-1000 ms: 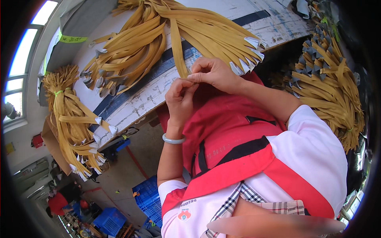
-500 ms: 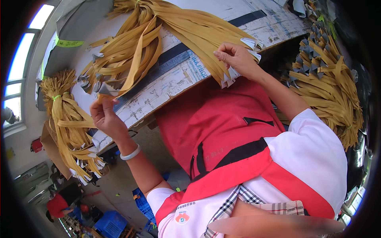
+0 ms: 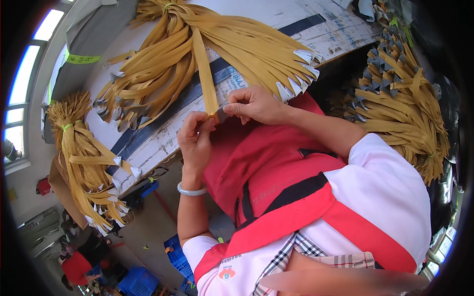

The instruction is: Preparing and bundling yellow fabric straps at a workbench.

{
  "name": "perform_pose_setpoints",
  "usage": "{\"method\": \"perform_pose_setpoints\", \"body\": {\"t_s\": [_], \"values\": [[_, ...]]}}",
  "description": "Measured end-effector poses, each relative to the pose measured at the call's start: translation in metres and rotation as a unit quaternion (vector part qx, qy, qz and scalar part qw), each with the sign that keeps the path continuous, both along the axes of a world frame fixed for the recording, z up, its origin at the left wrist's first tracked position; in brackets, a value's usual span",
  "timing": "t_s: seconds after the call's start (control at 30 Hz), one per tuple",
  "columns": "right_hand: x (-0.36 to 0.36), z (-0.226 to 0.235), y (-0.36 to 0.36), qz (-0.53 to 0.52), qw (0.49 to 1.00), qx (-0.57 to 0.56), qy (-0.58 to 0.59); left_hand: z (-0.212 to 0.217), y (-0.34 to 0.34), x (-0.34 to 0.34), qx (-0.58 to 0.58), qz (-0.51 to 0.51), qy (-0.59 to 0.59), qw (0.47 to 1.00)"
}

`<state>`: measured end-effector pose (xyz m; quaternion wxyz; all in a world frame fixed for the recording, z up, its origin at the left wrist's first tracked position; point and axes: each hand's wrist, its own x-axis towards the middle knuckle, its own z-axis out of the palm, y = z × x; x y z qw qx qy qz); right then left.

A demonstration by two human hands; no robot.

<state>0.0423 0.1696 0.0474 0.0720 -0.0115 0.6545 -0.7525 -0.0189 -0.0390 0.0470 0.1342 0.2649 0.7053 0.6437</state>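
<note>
A flat tan strap (image 3: 203,74) runs from a tied bundle down to the near edge of the table. My left hand (image 3: 195,143) pinches its end between thumb and fingers. Close beside it, my right hand (image 3: 259,105) has thumb and forefinger closed on the small grey tab (image 3: 222,115) at that end. The bundle's other straps (image 3: 261,42) fan out to the right with white pointed ends. On the left, more straps of this bundle (image 3: 160,64) lie with grey ends showing.
Another tied strap bundle (image 3: 79,153) hangs over the table's left end. Many straps with grey ends are piled (image 3: 400,108) at the right. A dark band (image 3: 301,24) crosses the worn white tabletop (image 3: 173,133). Blue crates (image 3: 138,281) and a person in red (image 3: 75,266) are at lower left.
My left hand has moved right, bringing the strap's end in front of me. My right hand has come down and left to meet it and now grips the grey tab.
</note>
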Motion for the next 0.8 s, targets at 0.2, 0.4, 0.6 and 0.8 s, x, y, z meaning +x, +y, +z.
{"method": "perform_pose_setpoints", "body": {"t_s": [0.2,0.4,0.6,0.8], "values": [[0.036,0.004,0.080,-0.100,0.975,0.167,-0.105,0.030,-0.116,-0.088,0.086,0.340,0.064,0.934],[0.055,-0.005,0.104,0.090,0.781,0.586,0.197,-0.034,-0.057,-0.026,-0.012,0.113,-0.084,0.990],[0.036,0.003,0.108,0.170,0.821,0.524,0.147,-0.044,0.041,0.031,-0.017,-0.059,-0.024,0.998],[0.012,0.033,0.078,0.120,0.992,0.020,-0.032,-0.012,0.074,0.021,0.103,-0.072,0.040,0.991]]}}
